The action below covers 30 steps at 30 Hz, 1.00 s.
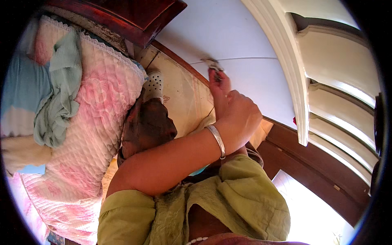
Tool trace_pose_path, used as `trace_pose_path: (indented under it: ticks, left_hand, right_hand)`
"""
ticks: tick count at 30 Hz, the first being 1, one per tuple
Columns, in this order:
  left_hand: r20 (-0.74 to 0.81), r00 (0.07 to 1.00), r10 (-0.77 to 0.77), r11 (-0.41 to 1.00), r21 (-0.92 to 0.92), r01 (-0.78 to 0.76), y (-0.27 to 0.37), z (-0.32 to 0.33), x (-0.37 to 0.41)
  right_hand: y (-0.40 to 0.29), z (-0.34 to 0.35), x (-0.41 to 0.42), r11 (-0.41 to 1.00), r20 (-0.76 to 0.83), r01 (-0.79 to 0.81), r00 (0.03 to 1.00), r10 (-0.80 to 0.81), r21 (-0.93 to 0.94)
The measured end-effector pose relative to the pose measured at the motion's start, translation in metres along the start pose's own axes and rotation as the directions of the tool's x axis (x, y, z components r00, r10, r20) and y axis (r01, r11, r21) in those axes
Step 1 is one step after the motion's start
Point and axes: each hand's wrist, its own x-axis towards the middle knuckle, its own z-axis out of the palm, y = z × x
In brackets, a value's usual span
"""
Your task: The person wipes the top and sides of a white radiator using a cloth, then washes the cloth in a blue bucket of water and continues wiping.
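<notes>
My right hand (219,84) holds a small greyish cloth-like thing (213,63), blurred, against the pale blue-white panel (245,33) just above its dark seam. My left hand (243,114), with a silver bracelet (216,139) at the wrist, crosses over my right forearm, its knuckles up and fingers bent. Its fingertips are hidden, so whether it grips the forearm cannot be told. Below the panel runs a brown wooden edge strip (183,68). My foot in a white perforated clog (154,84) is on the tiled floor (180,95).
On the left lies a pink quilted bedspread (104,92) bearing a crumpled grey-green cloth (62,101). A dark reddish wooden furniture piece (137,15) juts in at the top. Cream slatted woodwork (337,61) curves down the right side, above dark brown boards (306,162).
</notes>
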Motion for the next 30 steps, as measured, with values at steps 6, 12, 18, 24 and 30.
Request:
trace_pose_path:
  ticks: [6,12,18,24,30]
  left_hand:
    - [-0.208,0.965,0.157,0.963,-0.182,-0.196,0.002,-0.004,-0.01]
    - [0.024,0.974,0.225,0.97,-0.101,-0.221,-0.013,0.004,-0.034]
    - [0.298,0.953,0.044,0.989,0.122,-0.084,-0.005,0.001,-0.026]
    - [0.42,0.908,0.016,0.975,0.196,-0.108,-0.013,-0.009,-0.034]
    - [0.548,0.83,0.1,0.954,0.184,-0.236,-0.009,0.008,-0.027]
  right_hand:
    - [-0.164,0.023,-0.125,0.76,0.005,-0.094,0.993,0.119,0.643]
    - [-0.224,0.026,-0.158,0.78,0.203,-0.055,0.975,-0.094,0.623]
    - [-0.196,0.09,-0.134,0.941,0.066,0.003,0.997,-0.027,0.339]
    - [-0.206,0.112,-0.121,0.862,0.317,-0.224,0.945,0.079,0.454]
    - [-0.228,0.206,-0.112,0.917,0.381,-0.194,0.923,0.05,0.349]
